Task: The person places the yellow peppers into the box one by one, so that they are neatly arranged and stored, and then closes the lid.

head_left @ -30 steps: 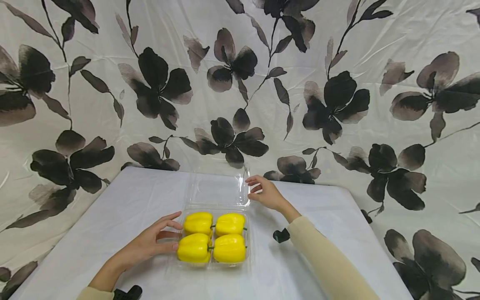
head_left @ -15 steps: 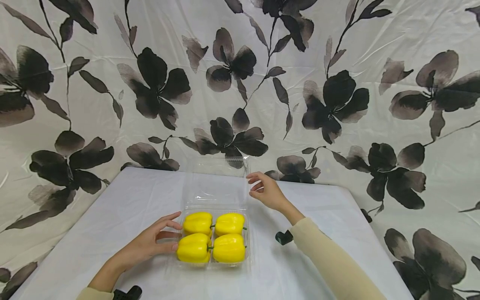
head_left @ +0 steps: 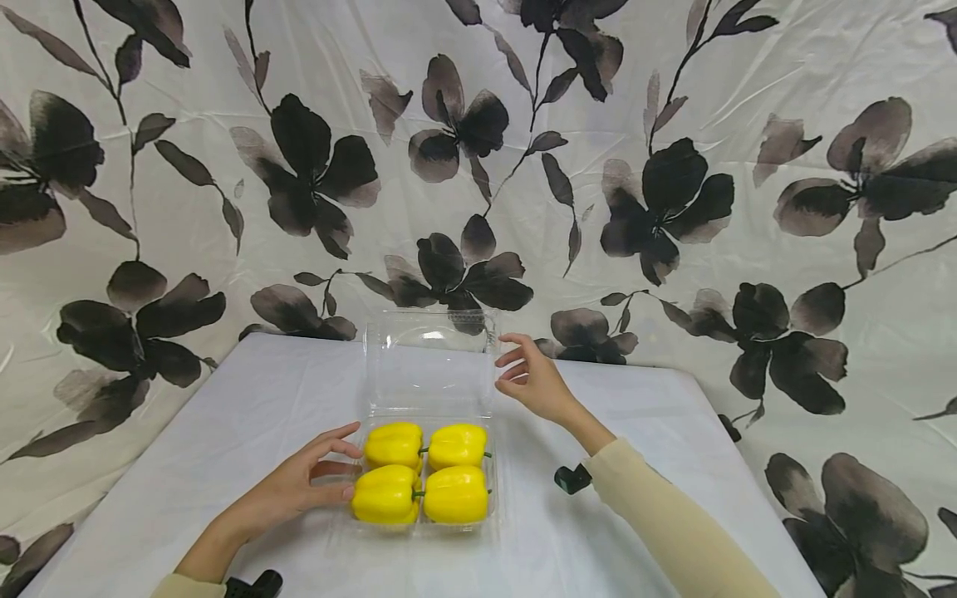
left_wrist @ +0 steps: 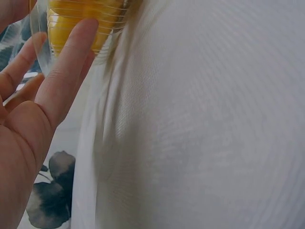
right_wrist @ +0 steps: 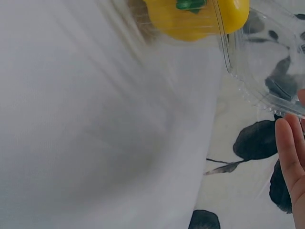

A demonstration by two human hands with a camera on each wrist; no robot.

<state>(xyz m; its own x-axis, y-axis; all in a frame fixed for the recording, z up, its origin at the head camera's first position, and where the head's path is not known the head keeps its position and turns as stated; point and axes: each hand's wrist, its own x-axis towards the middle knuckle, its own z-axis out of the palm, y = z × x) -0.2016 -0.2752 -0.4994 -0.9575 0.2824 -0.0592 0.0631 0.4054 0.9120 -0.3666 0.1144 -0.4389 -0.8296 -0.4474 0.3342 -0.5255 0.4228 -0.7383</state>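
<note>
Several yellow bell peppers lie in a clear plastic clamshell container on the white table. Its hinged lid stands raised at the far side. My left hand rests against the container's left side, fingers spread. In the left wrist view, one long finger touches the ribbed wall, with yellow behind it. My right hand is at the lid's right edge, fingertips and thumb at the rim. The right wrist view shows its fingers only partly, just at the lid's edge.
White cloth covers the table. Behind it hangs a pale floral curtain close to the far table edge. Dark wrist devices sit by both sleeves.
The lid has tilted further upright, and my right hand has risen slightly along with it. The left hand, the container base and the peppers have stayed in place.
</note>
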